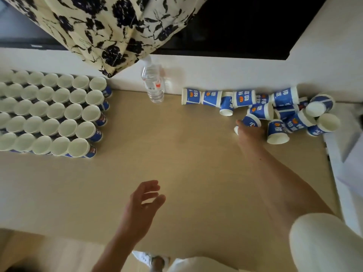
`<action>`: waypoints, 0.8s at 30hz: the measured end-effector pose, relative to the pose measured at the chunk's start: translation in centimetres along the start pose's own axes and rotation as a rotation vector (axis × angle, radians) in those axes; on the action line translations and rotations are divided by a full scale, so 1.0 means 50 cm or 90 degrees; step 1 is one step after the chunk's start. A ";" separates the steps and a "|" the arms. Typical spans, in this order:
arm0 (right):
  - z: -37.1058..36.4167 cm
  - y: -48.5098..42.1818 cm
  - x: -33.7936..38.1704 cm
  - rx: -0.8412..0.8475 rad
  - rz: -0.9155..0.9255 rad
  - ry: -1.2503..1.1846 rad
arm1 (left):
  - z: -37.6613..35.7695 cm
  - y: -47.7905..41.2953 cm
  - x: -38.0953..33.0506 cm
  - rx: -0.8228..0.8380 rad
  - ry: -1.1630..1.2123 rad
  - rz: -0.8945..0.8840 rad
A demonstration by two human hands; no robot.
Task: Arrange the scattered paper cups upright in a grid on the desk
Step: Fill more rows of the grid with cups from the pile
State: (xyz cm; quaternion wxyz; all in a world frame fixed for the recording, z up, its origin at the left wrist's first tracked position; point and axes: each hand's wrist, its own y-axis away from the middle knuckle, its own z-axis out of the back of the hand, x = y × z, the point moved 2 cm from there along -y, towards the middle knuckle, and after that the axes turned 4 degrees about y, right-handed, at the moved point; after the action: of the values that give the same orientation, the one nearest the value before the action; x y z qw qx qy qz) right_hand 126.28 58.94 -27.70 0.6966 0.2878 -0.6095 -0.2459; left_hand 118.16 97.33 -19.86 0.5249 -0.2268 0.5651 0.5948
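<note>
My white sleeve fills the corner at 5 o'clock. At 6 o'clock my left hand hovers over the near edge of the desk, fingers loose and spread, holding nothing.

Further out, at 2 o'clock, my right hand is at the near edge of the heap of cups. Its fingers are curled about one cup lying on its side, though the hand hides much of the grip.

At 9 o'clock stands the grid, rows of upright cups packed rim to rim, well apart from the heap. A water bottle stands at 12 o'clock against the wall, under a flowered curtain.

I judge this the pick-up step, with most of the job done and a dozen or so cups left. Next the cup must be lifted clear without rolling its neighbours, turned mouth-up and carried across to the grid's right-hand edge. It should go down snug against the last column — gently, since thin paper buckles under a hard squeeze.
</note>
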 end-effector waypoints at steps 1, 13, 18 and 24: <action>-0.001 0.000 -0.001 -0.004 0.031 0.068 | -0.004 0.001 -0.001 -0.001 -0.003 0.002; 0.195 0.206 -0.105 0.428 0.400 0.253 | -0.145 -0.060 -0.122 0.098 -0.064 -0.070; 0.253 0.288 -0.102 0.523 0.460 0.275 | -0.208 -0.063 -0.186 0.150 -0.053 -0.144; 0.262 0.278 -0.049 0.641 0.485 0.397 | -0.219 -0.062 -0.204 0.097 -0.019 -0.181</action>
State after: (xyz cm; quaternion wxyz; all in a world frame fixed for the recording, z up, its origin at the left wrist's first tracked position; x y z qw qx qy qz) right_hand 112.86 69.20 -18.50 0.6587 0.3989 -0.4792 0.4213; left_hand 120.85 83.00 -15.24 0.6279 -0.2553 0.5629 0.4730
